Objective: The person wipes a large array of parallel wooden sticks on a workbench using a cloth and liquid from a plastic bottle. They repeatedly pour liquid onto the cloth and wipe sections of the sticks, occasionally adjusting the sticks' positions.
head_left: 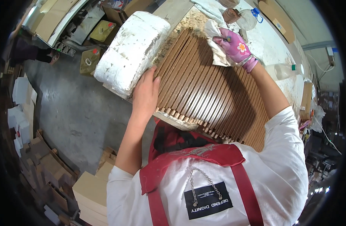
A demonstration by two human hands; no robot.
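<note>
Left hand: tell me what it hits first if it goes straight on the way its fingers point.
The left hand points up-frame; its fingertips already reach the white wrapped bundle, likely met first, though depth is unclear.

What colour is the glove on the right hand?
Pink glove with a flower print, seen in the head view.

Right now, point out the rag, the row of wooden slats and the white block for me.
rag [217, 52], head view, on the crumpled cloth under the gloved right hand.
wooden slats [203, 90], head view, middle of the row.
white block [131, 51], head view, its top face.
</note>
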